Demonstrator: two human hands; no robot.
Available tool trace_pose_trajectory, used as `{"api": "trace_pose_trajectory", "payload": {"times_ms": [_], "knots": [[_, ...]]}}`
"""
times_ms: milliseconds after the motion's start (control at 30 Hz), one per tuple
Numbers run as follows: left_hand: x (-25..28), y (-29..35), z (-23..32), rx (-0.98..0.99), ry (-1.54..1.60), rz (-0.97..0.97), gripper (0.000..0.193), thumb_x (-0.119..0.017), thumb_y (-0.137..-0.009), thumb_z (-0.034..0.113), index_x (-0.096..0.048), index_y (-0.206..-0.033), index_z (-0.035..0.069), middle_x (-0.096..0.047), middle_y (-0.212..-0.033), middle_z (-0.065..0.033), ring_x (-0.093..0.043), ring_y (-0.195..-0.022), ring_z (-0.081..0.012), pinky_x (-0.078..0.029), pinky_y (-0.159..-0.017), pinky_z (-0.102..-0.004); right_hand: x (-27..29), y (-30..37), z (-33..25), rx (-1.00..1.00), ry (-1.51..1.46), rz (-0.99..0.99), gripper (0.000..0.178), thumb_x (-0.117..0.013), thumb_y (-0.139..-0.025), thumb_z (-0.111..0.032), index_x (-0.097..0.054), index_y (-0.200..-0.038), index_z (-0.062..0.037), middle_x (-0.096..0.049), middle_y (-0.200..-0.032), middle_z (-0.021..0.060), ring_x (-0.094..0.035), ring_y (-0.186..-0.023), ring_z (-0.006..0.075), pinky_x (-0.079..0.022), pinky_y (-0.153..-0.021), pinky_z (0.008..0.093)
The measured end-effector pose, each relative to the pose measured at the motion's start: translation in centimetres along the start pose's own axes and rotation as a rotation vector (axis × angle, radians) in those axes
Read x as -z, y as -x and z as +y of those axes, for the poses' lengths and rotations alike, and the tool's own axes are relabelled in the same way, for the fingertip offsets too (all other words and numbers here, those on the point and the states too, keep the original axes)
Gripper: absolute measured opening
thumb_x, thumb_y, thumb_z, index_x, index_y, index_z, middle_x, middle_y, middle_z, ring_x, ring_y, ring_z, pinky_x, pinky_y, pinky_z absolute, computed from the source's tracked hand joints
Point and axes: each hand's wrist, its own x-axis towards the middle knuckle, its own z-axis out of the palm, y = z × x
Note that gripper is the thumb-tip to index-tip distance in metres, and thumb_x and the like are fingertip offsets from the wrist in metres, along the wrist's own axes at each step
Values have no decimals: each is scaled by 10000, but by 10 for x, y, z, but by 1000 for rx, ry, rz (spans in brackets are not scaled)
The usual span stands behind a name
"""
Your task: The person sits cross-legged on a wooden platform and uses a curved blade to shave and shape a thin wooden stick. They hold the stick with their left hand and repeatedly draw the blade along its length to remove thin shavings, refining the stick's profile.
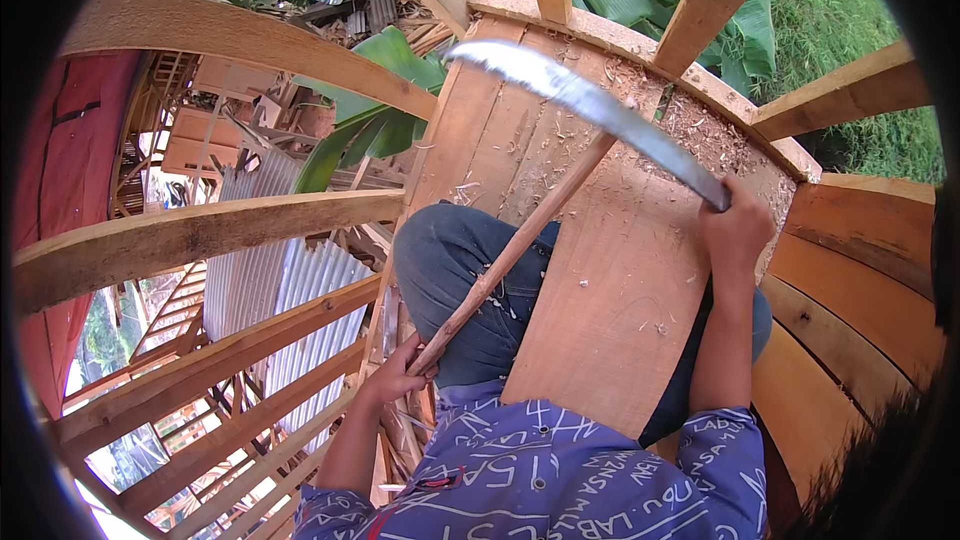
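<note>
The left hand (397, 376) covers part of the stick (520, 240). The board (620, 310) hides some of the legs (450, 260). The bottom edge cuts off the shirt (600, 470).

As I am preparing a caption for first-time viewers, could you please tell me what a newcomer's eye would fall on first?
The long, shiny curved metal piece spans the upper middle, its right end in the right hand. The left hand grips a wooden stick slanting up toward it. A broad wooden board lies below, near the picture's centre.
</note>
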Motion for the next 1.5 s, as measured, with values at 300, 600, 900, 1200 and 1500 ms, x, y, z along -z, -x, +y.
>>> {"api": "trace_pose_trajectory", "payload": {"times_ms": [300,600,900,1200,1500], "knots": [[10,4,-16,25,48,-17,666,-552,-576,-51,-396,-1212,70,-483,-910,-40,-519,-828,-126,-445,-710,-270,0,7,-34,221,-128,-91,124,-648,-782,-172,-629,-694,-87,-622,-647,105,-605,-587,297,-457,-562,406],[5,1,-16,-3,72,24,643,-562,-557,-58,-400,-1166,69,-480,-867,-39,-498,-799,-129,-420,-693,-263,3,6,-33,155,-174,-102,138,-672,-755,-140,-587,-664,-83,-569,-616,97,-586,-595,290,-428,-556,392],[6,0,-6,-2,95,-58,642,-549,-533,-41,-409,-1151,63,-438,-802,-22,-454,-744,-126,-392,-677,-272,-8,-8,16,-38,20,4,126,-645,-768,-158,-602,-673,-88,-591,-617,98,-593,-586,289,-444,-568,399],[10,1,-1,22,284,-132,630,-536,-548,-67,-397,-1147,68,-406,-811,-27,-441,-756,-134,-370,-646,-267,-1,-4,-29,303,-139,-22,58,-653,-738,-125,-616,-702,-98,-606,-646,80,-608,-611,274,-451,-578,386],[7,-1,-1,27,437,-170,770,-507,-530,-108,-387,-1269,68,-409,-786,-36,-448,-744,-154,-352,-608,-273,4,-2,-16,56,-103,-16,109,-666,-766,-153,-605,-697,-94,-610,-659,82,-609,-625,280,-450,-583,392]]}}
